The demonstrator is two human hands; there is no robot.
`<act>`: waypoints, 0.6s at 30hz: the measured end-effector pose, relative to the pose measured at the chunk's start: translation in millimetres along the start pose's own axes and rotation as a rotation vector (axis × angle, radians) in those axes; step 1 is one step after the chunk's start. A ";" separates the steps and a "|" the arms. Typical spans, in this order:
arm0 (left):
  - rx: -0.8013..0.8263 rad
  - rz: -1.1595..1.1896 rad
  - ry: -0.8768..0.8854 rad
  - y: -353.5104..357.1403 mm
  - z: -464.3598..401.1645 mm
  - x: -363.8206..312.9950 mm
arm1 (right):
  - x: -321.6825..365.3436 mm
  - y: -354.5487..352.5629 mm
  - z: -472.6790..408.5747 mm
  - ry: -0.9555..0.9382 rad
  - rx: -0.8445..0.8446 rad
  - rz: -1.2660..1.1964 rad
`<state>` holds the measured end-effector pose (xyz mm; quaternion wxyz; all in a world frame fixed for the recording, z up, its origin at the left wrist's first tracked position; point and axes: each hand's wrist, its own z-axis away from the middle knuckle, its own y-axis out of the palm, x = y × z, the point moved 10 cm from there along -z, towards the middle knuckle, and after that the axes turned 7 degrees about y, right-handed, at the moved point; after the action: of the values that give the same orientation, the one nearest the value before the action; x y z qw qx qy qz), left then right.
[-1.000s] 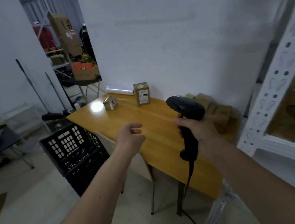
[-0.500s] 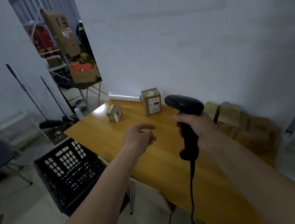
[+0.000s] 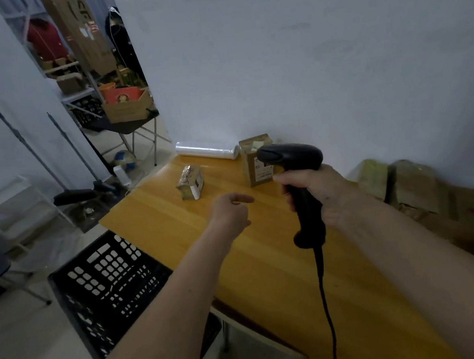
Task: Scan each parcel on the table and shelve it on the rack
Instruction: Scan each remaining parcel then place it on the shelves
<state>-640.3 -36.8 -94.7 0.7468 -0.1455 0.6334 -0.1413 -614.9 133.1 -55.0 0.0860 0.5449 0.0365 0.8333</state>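
The left hand [image 3: 231, 214] hangs over the table [image 3: 269, 264], empty, fingers loosely curled, thumb and forefinger a little apart. The small parcel [image 3: 190, 182] lies ahead of it and slightly left, near the far edge, its long axis running away from the person; this hand is the nearer one. The right hand [image 3: 317, 191] is closed round the grip of the scanner [image 3: 292, 161], head pointing left, cord hanging below. Behind the head stands the tall parcel [image 3: 257, 159], upright by the wall, beside a film roll [image 3: 207, 150]. Both carry white labels, the print too small to read. More parcels [image 3: 407, 183] pile at the right
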 end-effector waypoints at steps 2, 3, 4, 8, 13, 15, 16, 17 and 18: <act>0.003 -0.015 0.018 -3.5 -29.3 1.5 | 9.3 12.1 -22.0 -0.013 -0.005 0.047; 0.010 -0.029 0.030 -5.8 -45.5 3.3 | 12.4 17.6 -34.6 -0.011 -0.015 0.063; 0.024 -0.047 0.042 -8.3 -62.1 6.2 | 14.0 23.1 -47.4 -0.002 -0.026 0.071; 0.101 -0.068 0.031 -24.3 -135.2 28.4 | 11.8 50.0 -108.2 0.065 -0.069 0.141; 0.107 -0.216 -0.103 -55.2 -218.2 74.7 | -11.3 81.5 -181.6 0.179 -0.132 0.222; 0.103 -0.302 -0.155 -65.8 -246.4 94.5 | -24.2 91.1 -205.5 0.228 -0.155 0.218; 0.106 -0.337 -0.178 -69.3 -259.8 104.7 | -30.0 95.4 -216.8 0.248 -0.164 0.209; 0.103 -0.367 -0.196 -72.8 -272.5 114.0 | -35.1 99.4 -227.9 0.264 -0.172 0.197; 0.091 -0.392 -0.208 -76.5 -284.9 122.0 | -39.6 103.3 -238.4 0.280 -0.179 0.183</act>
<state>-904.4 -166.2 -219.1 0.7720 -0.2460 0.5057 -0.2964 -828.1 32.2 -171.0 0.0519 0.4150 -0.0760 0.9052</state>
